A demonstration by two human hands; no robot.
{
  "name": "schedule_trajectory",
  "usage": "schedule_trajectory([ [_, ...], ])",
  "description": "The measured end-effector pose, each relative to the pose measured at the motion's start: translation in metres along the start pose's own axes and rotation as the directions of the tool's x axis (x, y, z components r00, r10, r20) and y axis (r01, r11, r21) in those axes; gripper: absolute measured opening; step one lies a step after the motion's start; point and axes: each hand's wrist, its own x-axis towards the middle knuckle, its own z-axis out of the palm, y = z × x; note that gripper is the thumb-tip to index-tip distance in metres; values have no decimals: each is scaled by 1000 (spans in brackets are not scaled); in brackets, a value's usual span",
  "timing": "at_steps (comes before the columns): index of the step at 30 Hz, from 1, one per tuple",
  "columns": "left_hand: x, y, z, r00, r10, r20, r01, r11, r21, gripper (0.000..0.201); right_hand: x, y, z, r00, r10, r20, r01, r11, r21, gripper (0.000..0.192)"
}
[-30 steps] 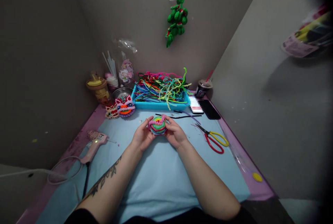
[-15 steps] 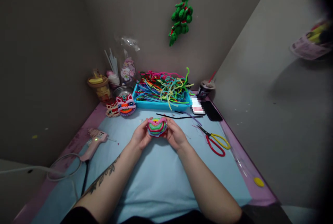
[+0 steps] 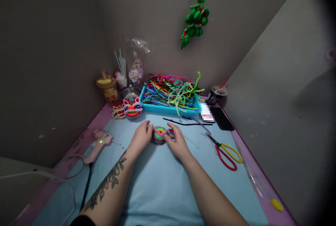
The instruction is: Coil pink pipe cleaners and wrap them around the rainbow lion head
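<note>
Between my hands is a small round lion-dance head of fuzzy pipe cleaners (image 3: 159, 140), in coloured rings with a pink strip across it. My left hand (image 3: 141, 135) is at its left edge, the thumb against the rim and the fingers reaching behind. On the other side, my right hand (image 3: 177, 141) has its thumb at the end of the pink strip, with the index finger raised behind. Fingers partly hide both edges. Whether the piece rests on the blue cloth (image 3: 154, 184) I cannot tell.
A blue tray (image 3: 170, 108) of pipe cleaners stands at the back, beside two lion heads (image 3: 133, 108). A pink glue gun (image 3: 98, 145) with a lit green light lies left. Open scissors (image 3: 223, 150), a black phone (image 3: 222, 118) and a drink cup (image 3: 216, 94) are right.
The view has shifted, so the scene sits further right. The round piece now shows more of its ringed face, and my right hand's thumb and index finger have spread apart.
</note>
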Motion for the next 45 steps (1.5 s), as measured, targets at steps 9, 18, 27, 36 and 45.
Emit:
schedule_trajectory([
  [9, 1, -9, -20, 871, 338, 357, -474, 769, 428, 59, 6, 10, -7, 991, 59, -117, -58, 998, 16, 53],
  [18, 0, -11, -27, 886, 226, 405, -411, 787, 460, 103, 4, 6, -9, 998, -55, -34, 49, 988, -146, 35],
  [27, 4, -8, -31, 876, 343, 338, -456, 816, 356, 53, 3, -1, -7, 980, -190, 53, 196, 965, -171, 40],
  [36, -10, 0, -4, 818, 359, 449, -535, 761, 366, 87, 11, -7, -25, 991, -133, -18, 122, 951, -284, 37],
  [45, -10, 1, -8, 845, 371, 386, -507, 786, 354, 100, 24, 48, -123, 909, 236, -343, -416, 536, -735, 27],
])
